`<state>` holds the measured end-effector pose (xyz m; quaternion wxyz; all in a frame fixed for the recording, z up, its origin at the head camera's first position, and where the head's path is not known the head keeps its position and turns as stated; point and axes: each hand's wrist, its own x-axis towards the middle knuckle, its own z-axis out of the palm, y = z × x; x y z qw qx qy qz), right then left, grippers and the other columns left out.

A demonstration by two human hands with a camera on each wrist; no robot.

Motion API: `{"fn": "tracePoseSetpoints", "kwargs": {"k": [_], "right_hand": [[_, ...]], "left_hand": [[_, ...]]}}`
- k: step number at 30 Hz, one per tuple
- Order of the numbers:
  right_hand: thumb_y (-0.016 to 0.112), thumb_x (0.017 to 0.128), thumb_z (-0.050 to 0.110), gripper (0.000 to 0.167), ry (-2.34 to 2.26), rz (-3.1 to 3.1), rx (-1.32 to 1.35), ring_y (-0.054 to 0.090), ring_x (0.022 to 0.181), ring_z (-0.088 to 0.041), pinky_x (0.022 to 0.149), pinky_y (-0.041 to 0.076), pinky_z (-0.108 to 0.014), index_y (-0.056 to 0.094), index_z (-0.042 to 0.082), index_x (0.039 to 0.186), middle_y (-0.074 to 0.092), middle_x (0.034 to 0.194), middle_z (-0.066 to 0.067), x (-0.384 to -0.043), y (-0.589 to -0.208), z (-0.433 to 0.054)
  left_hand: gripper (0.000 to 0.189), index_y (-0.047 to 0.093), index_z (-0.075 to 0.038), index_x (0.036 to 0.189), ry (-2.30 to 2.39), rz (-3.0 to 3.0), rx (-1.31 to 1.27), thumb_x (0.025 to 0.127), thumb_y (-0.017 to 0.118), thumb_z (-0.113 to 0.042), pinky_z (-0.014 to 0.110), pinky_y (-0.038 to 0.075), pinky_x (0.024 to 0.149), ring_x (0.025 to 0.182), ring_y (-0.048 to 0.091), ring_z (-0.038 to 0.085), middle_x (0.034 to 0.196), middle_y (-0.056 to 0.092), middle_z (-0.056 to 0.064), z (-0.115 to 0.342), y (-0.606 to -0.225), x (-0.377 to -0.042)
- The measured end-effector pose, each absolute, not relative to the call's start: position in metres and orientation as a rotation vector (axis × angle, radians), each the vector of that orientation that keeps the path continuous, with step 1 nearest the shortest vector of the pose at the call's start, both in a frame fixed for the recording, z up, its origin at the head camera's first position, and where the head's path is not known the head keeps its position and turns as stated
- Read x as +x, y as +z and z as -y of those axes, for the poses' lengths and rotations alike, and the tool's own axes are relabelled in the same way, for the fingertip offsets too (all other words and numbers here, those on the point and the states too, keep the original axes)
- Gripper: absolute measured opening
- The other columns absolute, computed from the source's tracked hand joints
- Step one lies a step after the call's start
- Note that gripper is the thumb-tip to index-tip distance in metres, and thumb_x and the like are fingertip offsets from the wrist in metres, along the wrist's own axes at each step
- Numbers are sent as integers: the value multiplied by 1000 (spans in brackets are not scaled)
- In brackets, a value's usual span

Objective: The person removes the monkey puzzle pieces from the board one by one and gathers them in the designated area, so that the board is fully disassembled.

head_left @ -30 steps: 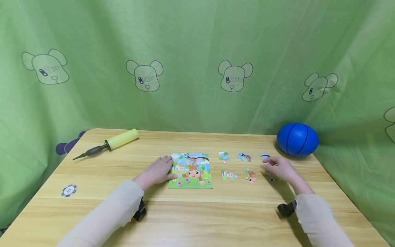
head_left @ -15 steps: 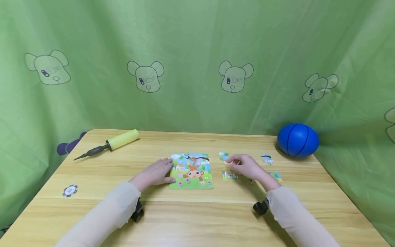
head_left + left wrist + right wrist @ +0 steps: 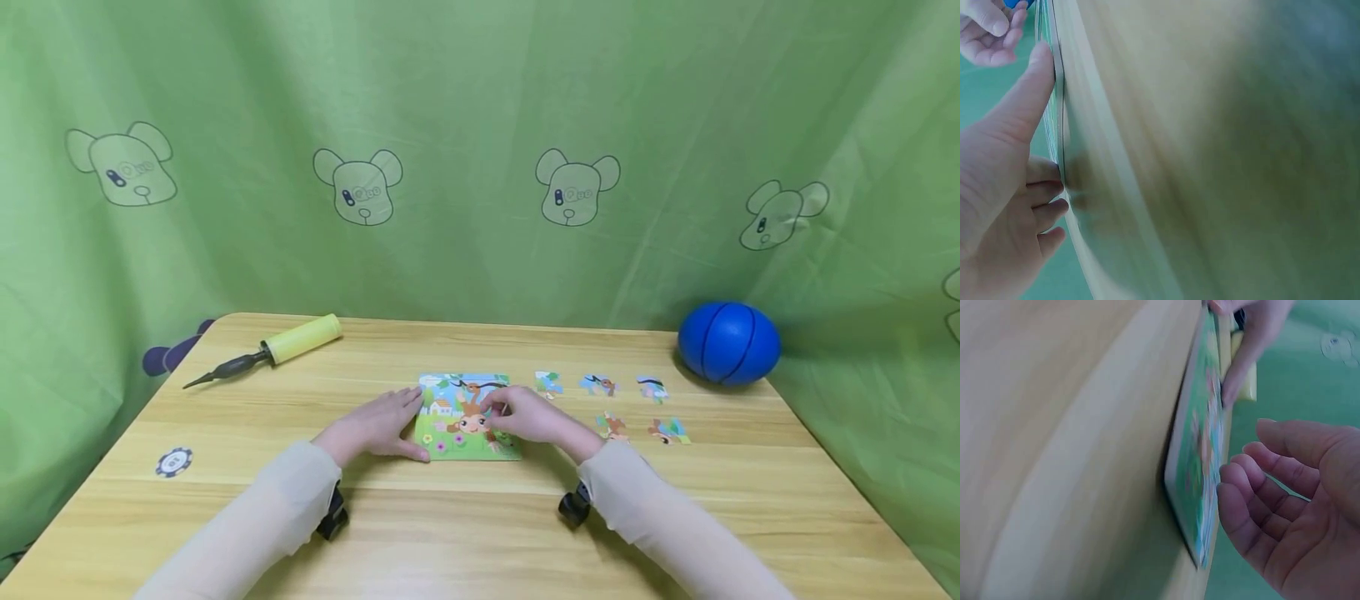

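A square puzzle board [image 3: 442, 446] with a monkey picture lies flat in the middle of the table. My left hand [image 3: 378, 423] rests at its left side, fingers extended, the thumb along the lower left edge. The left wrist view shows that thumb [image 3: 1025, 94] against the thin board's edge. Above the right part of the picture hovers my right hand [image 3: 528, 414], its fingers loosely bent. No piece shows between thumb and fingers [image 3: 1235, 500] in the right wrist view. Loose puzzle pieces lie to the right, among them a monkey-face piece [image 3: 613, 427] and a branch piece [image 3: 598, 384].
A blue ball [image 3: 729, 343] stands at the back right. Far left lie a yellow hand pump [image 3: 303, 338] with a black nozzle and a round chip [image 3: 174, 462]. A green curtain [image 3: 465, 100] hangs behind the wooden table [image 3: 450, 533].
My right hand has moved left from the far-right loose pieces, across the others, to over the puzzle board. The pieces it passed show again. My left hand has stayed at the board's left side.
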<state>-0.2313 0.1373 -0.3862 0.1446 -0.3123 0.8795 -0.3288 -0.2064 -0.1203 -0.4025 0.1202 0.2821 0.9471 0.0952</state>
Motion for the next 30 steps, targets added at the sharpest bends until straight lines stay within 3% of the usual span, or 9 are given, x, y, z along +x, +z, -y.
{"fn": "tracePoseSetpoints", "kwargs": {"k": [7, 14, 21, 30], "right_hand": [[65, 86, 9, 26, -909, -2471, -963, 49, 52, -11, 47, 45, -23, 60, -2, 109, 56, 77, -1, -233, -395, -109], [69, 82, 10, 41, -745, -2517, -995, 47, 62, -9, 56, 43, -23, 57, -3, 119, 54, 75, 1, -233, -397, -90], [73, 80, 17, 41, -543, -2577, -1051, 40, 62, -10, 55, 35, -23, 59, 1, 115, 48, 71, 2, -229, -396, -79], [72, 82, 22, 50, -501, -2594, -972, 43, 68, -12, 58, 38, -24, 56, -1, 123, 48, 79, 1, -224, -394, -75]], "left_hand": [[103, 21, 7, 142, 242, -2766, 836, 76, 59, -63, 42, 13, 110, 135, 16, 34, 148, 16, 21, 120, -404, -206], [106, 23, 7, 142, 201, -2773, 849, 74, 59, -66, 43, 14, 110, 135, 18, 35, 148, 19, 22, 119, -403, -206], [105, 24, 8, 141, 168, -2778, 857, 74, 59, -65, 43, 15, 110, 134, 19, 35, 147, 20, 22, 118, -402, -206], [105, 24, 9, 141, 160, -2780, 857, 74, 60, -64, 43, 15, 110, 134, 20, 35, 147, 20, 22, 117, -401, -206]]}}
